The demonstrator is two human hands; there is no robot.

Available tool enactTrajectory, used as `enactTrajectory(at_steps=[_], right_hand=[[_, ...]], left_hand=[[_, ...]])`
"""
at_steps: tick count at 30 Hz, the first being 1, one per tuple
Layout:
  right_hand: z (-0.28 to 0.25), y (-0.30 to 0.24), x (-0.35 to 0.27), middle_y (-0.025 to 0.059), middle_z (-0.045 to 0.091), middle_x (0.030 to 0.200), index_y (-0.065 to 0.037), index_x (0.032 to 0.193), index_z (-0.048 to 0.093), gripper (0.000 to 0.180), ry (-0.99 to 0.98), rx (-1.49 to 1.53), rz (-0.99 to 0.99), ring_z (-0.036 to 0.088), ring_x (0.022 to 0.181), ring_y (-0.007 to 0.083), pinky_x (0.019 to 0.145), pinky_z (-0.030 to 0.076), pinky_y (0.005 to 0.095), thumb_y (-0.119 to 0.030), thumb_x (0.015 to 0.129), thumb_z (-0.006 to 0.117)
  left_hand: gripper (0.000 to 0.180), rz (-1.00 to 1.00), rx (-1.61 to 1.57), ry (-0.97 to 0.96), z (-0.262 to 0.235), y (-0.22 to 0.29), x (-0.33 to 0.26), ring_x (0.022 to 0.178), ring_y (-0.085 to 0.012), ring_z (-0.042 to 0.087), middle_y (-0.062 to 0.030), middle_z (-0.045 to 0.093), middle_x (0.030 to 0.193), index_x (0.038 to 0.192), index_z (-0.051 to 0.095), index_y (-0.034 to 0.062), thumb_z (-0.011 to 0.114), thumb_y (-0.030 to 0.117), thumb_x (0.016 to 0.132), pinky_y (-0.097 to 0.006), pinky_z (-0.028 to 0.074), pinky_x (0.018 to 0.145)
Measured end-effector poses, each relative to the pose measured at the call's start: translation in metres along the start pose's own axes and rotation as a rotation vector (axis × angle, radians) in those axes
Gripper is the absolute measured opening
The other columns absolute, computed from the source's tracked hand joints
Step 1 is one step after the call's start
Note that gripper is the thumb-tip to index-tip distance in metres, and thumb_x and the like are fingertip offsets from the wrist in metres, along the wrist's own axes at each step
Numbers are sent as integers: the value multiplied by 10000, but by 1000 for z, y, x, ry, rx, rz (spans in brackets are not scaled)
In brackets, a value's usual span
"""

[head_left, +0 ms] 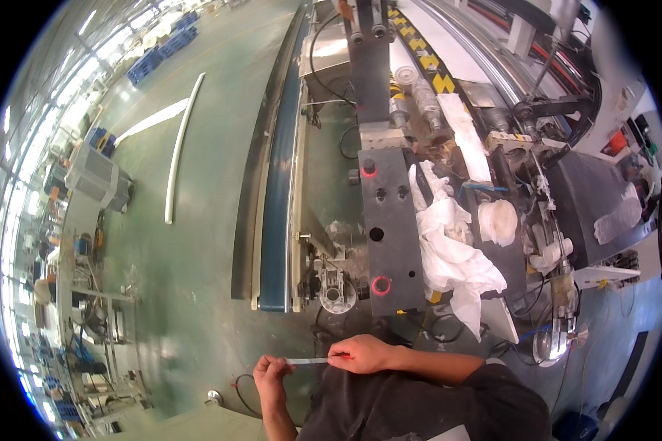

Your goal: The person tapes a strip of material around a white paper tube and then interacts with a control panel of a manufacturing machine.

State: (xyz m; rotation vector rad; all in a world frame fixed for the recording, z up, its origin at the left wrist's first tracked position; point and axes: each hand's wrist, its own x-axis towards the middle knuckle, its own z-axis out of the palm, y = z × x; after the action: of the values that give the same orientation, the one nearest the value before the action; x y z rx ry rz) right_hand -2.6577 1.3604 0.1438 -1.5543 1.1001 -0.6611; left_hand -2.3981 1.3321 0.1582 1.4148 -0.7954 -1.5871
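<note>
Left hand (271, 370) raised, fingers pinched; right hand (362, 354) level, grip closed, forearm bent across body

Factory hall, green floor (198, 242), long production machine (390, 220), stacked blue pallets (158, 51)

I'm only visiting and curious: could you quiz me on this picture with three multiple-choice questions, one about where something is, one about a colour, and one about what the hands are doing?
1. Where does the long white pipe lie?
A. on the green floor to the person's left
B. on top of the grey machine block
C. across the person's lap

2. What colour are the rings round two holes in the grey machine block?
A. blue
B. yellow
C. red-pink

3. How is the thin pale strip held?
A. lying loose on the floor
B. pinched at each end by the left hand and right hand
C. in one hand only

Answers: 1 A, the pipe rests on bare floor left of the conveyor. 2 C, both rings glow red-pink. 3 B, one grip at each end stretches it level.
</note>
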Motion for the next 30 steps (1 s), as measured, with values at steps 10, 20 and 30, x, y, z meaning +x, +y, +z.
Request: enactTrajectory(at_steps=[10,20,30], right_hand=[[-5,-6,1,103,698,859,-78,1025,674,254,-28,100,38,676,805,288,702,515,379,-301,938,588],[0,-8,3,103,678,880,-47,1003,657,245,-69,60,115,656,812,266,733,503,362,-272,932,591],[10,5,0,90,662,789,-24,996,653,222,-83,146,189,624,705,166,672,484,307,-232,922,623]], left_hand=[[133,-11,30,26,5,-1,-2,679,-173,629,-77,637,738,774,550,57,632,94,872,-284,493,671],[138,-26,14,18,-2,-11,-5,714,-136,650,-43,655,755,779,579,55,641,84,899,-264,514,688],[148,-47,115,19,-1,-26,-5,655,-79,564,-17,639,718,790,584,37,660,93,905,-239,442,606]])
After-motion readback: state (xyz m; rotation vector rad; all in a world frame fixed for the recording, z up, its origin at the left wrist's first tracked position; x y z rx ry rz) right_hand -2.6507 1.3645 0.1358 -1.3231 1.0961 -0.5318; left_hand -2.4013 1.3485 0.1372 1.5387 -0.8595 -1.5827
